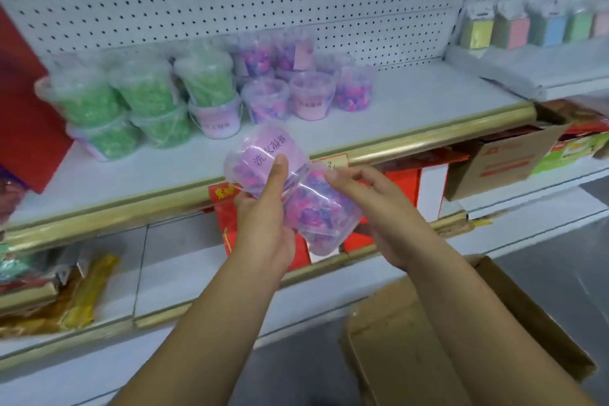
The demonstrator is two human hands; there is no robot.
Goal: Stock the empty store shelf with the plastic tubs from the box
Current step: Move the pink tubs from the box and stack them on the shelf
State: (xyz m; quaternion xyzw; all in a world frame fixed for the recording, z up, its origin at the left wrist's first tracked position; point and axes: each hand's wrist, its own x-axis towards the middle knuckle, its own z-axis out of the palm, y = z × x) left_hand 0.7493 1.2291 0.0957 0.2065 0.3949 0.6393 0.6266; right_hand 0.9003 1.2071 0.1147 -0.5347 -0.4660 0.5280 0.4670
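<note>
Two clear plastic tubs of pink and purple beads sit in my hands in front of the shelf edge. My left hand [268, 208] grips the upper tub [260, 155], thumb across its pink label. My right hand [369, 204] holds the lower tub [318, 211], which lies tilted on its side. On the white shelf [412, 105] stand several green-filled tubs [138, 99] at the left and several pink-purple tubs [309, 89] in the middle. The cardboard box [461, 339] is open at the bottom right.
A gold rail [428, 138] edges the shelf. Red packages [395, 181] and an open carton [504, 161] fill the shelf below. Pastel boxes [527, 26] stand on the neighbouring shelf at the right. Yellow packets [85, 297] lie lower left. A red panel [19, 92] stands at the left.
</note>
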